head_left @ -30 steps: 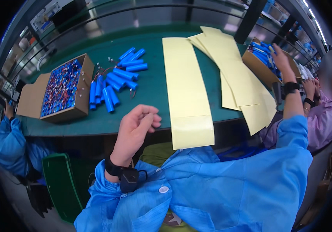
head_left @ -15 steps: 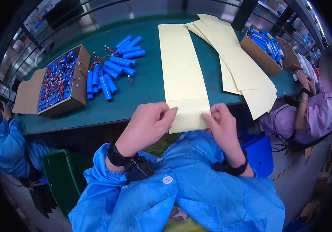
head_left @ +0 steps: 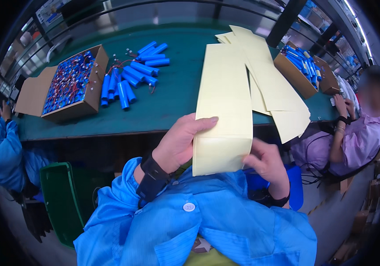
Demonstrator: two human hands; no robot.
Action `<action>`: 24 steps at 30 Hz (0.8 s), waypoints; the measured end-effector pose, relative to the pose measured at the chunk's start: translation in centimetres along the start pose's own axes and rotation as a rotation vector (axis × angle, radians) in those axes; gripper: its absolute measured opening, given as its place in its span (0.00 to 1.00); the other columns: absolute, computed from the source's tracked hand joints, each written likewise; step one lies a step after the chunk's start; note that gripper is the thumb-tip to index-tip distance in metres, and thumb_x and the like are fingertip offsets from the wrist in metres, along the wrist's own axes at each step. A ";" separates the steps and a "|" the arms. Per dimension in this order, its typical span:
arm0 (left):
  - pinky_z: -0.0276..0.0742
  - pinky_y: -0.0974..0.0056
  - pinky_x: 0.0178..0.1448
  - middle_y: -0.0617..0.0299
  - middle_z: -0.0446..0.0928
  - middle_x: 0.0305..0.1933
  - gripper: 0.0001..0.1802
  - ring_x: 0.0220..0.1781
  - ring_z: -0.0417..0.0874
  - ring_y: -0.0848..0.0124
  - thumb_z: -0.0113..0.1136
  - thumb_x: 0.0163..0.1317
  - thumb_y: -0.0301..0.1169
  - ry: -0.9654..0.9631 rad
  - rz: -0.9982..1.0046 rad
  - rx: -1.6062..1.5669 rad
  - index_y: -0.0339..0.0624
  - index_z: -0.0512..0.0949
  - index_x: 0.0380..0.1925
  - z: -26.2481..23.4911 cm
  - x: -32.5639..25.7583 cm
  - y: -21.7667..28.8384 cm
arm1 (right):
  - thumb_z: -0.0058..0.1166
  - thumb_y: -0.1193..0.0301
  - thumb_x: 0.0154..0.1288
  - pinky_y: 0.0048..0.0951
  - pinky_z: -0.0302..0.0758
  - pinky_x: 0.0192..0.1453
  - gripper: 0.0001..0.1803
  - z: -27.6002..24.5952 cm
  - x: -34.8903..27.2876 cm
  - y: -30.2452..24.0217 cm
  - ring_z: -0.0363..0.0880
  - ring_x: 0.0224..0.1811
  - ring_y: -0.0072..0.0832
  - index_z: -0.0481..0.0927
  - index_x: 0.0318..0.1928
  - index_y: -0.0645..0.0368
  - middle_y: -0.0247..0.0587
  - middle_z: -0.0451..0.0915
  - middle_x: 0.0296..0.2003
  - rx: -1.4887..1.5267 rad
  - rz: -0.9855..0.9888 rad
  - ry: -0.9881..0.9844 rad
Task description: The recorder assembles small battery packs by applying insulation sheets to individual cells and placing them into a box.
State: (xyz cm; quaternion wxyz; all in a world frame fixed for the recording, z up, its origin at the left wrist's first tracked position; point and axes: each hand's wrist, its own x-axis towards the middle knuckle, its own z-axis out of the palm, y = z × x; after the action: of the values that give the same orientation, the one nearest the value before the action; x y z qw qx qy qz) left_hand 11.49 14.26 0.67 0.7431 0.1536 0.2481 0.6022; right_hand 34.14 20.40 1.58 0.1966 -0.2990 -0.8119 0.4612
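A long pale yellow sheet [head_left: 225, 88] of paper or thin card reaches from the tabletop toward my chest, with a crease across its near part. My left hand [head_left: 181, 137] grips its left edge, the thumb lying on top and the fingers underneath. At the lower right edge, my right hand [head_left: 267, 164] pinches the near flap below the crease, its fingers slightly blurred. Further yellow sheets [head_left: 278, 88] lie fanned out on the green table [head_left: 154, 113], to the right of the one I hold.
Blue cylindrical battery packs [head_left: 123, 93] with wired connectors lie loose at left. Beside them stands an open cardboard box [head_left: 95, 84] full of packs; another box [head_left: 294, 77] is at far right. A green bin [head_left: 57, 199] sits below the table. People sit at both sides.
The held sheet has come nearer and shifted right. My left thumb has moved up past the crease onto the sheet's top, while my right hand has slid lower along the flap.
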 end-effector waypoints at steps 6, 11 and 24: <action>0.74 0.59 0.57 0.49 0.74 0.52 0.22 0.52 0.78 0.63 0.52 0.59 0.24 0.085 0.160 0.064 0.29 0.66 0.55 0.8 0.0 -1.0 | 0.61 0.81 0.52 0.15 0.72 0.31 0.24 0.9 2.0 -3.0 0.75 0.29 0.16 0.74 0.52 0.62 0.38 0.76 0.36 0.056 -0.047 0.401; 0.75 0.61 0.56 0.49 0.73 0.51 0.24 0.51 0.78 0.61 0.53 0.57 0.23 0.037 -0.032 -0.035 0.30 0.64 0.55 0.0 0.0 -0.6 | 0.59 0.82 0.54 0.15 0.73 0.34 0.19 2.3 2.9 -0.5 0.74 0.31 0.15 0.75 0.48 0.65 0.36 0.75 0.35 0.305 -0.105 0.449; 0.78 0.59 0.52 0.47 0.75 0.49 0.20 0.47 0.80 0.60 0.50 0.61 0.27 0.041 -0.020 -0.081 0.29 0.66 0.53 0.3 1.0 -0.9 | 0.60 0.81 0.54 0.17 0.73 0.37 0.13 3.0 3.1 -0.4 0.73 0.32 0.16 0.75 0.41 0.66 0.35 0.76 0.33 0.194 -0.150 0.598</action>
State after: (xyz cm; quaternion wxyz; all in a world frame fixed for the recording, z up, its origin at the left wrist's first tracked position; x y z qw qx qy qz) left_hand 12.52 15.02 0.31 0.7493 0.1085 0.2402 0.6075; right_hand 29.92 20.43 0.58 0.4874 -0.3404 -0.6901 0.4127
